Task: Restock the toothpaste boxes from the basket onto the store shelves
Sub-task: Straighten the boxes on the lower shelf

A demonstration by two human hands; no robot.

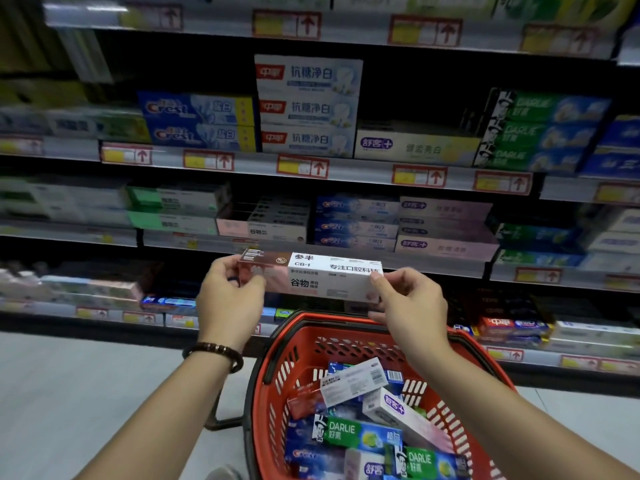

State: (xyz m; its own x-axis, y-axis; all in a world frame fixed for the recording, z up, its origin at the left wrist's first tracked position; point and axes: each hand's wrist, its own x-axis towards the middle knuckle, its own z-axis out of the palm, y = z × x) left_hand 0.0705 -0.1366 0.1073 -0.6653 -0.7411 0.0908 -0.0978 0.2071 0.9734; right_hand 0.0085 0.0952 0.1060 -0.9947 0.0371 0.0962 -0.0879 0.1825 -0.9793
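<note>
Pink-and-white toothpaste box held level above the red basket
Left hand and right hand each pinch one end with curled fingers; more boxes lie in the basket, shelves behind

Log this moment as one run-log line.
toothpaste box: held level, before shelves | left hand: grips left end | right hand: pinches right end | basket: other boxes inside

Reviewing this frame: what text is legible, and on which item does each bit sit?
"参半", "CB-1", "专注口腔科技", "谷物": held box.
"Crest", "盐白": blue shelf boxes.
"中华", "抗糖净白": white stacked boxes.
"舒客+": pale shelf box.
"DARLIE": green shelf boxes.
"DARLIE", "好来", "超白": green box in the basket.
Price tags: too blurred to read.
</note>
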